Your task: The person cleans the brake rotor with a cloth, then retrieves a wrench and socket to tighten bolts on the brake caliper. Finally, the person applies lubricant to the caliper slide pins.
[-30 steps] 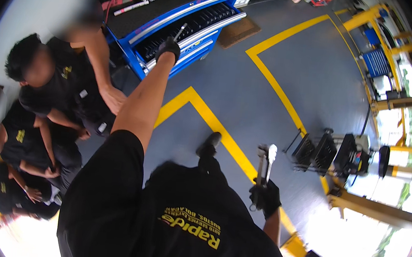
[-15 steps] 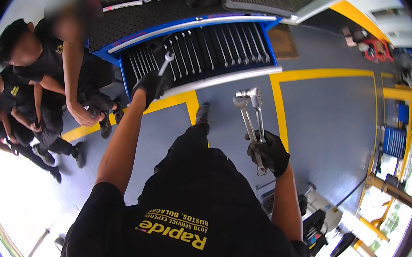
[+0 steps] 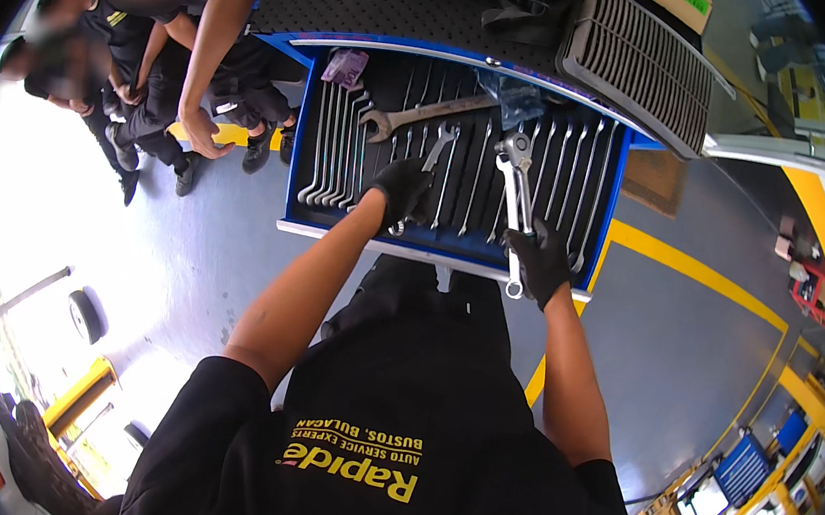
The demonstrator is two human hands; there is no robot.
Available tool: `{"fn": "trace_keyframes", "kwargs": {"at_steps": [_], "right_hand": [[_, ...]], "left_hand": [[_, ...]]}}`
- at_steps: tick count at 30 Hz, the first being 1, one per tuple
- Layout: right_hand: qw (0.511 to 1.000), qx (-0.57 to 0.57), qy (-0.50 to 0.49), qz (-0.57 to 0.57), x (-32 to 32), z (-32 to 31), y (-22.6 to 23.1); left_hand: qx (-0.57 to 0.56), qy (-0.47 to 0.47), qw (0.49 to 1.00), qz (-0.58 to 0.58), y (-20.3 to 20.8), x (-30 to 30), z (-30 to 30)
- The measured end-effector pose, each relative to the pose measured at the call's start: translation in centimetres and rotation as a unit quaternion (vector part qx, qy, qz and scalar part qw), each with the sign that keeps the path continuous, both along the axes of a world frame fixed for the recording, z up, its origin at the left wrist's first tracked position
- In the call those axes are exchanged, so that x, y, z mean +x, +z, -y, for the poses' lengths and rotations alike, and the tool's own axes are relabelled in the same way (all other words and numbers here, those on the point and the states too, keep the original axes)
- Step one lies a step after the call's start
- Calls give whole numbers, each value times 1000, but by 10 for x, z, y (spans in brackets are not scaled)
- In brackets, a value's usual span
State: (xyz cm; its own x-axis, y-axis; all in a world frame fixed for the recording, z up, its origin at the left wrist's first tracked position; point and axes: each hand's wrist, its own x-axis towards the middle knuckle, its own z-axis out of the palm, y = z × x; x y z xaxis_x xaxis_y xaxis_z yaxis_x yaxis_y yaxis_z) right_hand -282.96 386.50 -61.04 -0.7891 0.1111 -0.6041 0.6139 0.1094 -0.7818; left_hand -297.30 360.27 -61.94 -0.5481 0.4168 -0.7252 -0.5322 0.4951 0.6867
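Note:
Both my hands wear black gloves and are over a pulled-out blue tool drawer (image 3: 433,256) with rows of wrenches. My left hand (image 3: 403,192) is closed around a combination wrench (image 3: 439,148), its jaw end pointing away from me. My right hand (image 3: 541,263) grips a ratchet (image 3: 516,152) and a combination wrench (image 3: 515,276) together, side by side, over the drawer's right half. Beyond my left hand, a large open-end wrench (image 3: 427,116) lies slantwise across the others. A purple packet (image 3: 345,67) and a clear bluish plastic bag (image 3: 517,102) lie toward the back.
The cabinet's black perforated top (image 3: 388,9) holds a rectangular air filter (image 3: 637,68) and metal tools. Several people in dark clothes stand at the left, one person's bare hand (image 3: 202,131) hanging near the drawer's left side. Yellow lines (image 3: 692,277) mark the floor at right.
I have come closer to the drawer, which now lies in front of me. My right hand has moved from beside the drawer to over it, carrying the ratchet and wrench; my left still holds its wrench.

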Motion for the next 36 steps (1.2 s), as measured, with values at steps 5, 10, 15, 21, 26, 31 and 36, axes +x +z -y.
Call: {"fn": "trace_keyframes", "kwargs": {"at_steps": [5,10,15,21,26,31,36], "right_hand": [[986,136,94,13,-37,-6,4],[961,236,144,28,-48,-13,-3],[928,319,185,58,-70,9,27],[893,360,255,90,-105,25,34],[868,389,296,90,-111,39,26],[878,361,296,100,-113,33,37],[906,331,258,56,-98,38,6]], "left_hand": [[28,55,994,-87,-55,18,-3],[34,8,992,-124,-44,39,-5],[-124,-252,806,-521,-69,26,-8],[-287,-131,907,-280,-44,18,-30],[-348,-62,916,-188,18,-4,-53],[-380,-102,902,-181,17,-11,-59],[-423,-225,857,-189,-21,3,-94]]}}
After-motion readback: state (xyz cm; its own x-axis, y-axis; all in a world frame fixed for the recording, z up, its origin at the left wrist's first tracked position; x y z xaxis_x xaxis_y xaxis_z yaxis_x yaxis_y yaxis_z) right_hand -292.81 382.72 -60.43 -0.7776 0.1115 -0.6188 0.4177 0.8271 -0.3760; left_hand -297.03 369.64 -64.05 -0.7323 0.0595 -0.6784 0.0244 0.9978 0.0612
